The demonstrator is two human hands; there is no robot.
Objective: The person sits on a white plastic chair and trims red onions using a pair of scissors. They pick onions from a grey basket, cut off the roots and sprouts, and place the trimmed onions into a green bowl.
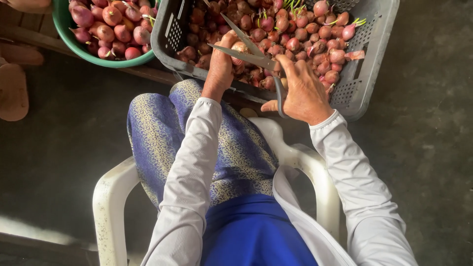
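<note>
A single shallot [240, 48] is enclosed by the left hand [220, 66], the grip closed around it with the fingers curled over its top, directly above the near edge of the grey plastic crate [367, 74]. A pair of scissors [256, 56] is held by the right hand [304, 91], the grip closed through the dark handle loop with the thumb extended to the left. The scissor blades are seen spread apart, one pointing up and to the left over the crate contents and the other lying almost level across the held shallot, which sits between them. The crate is filled with a heap of red shallots [295, 34], several with green sprouts at the far end. To the left of the crate, a green round basin [74, 42] is positioned, also filled with red shallots that appear cleaner and smoother. Both containers are located beyond the knees of the person, who is seated on a white plastic chair [111, 207]. Long white sleeves [189, 172] are worn on both arms, and a blue and cream patterned garment [157, 133] is seen over the lap. A dark floor [428, 148] surrounds the chair, and a sandal [14, 91] lies at the left edge.
</note>
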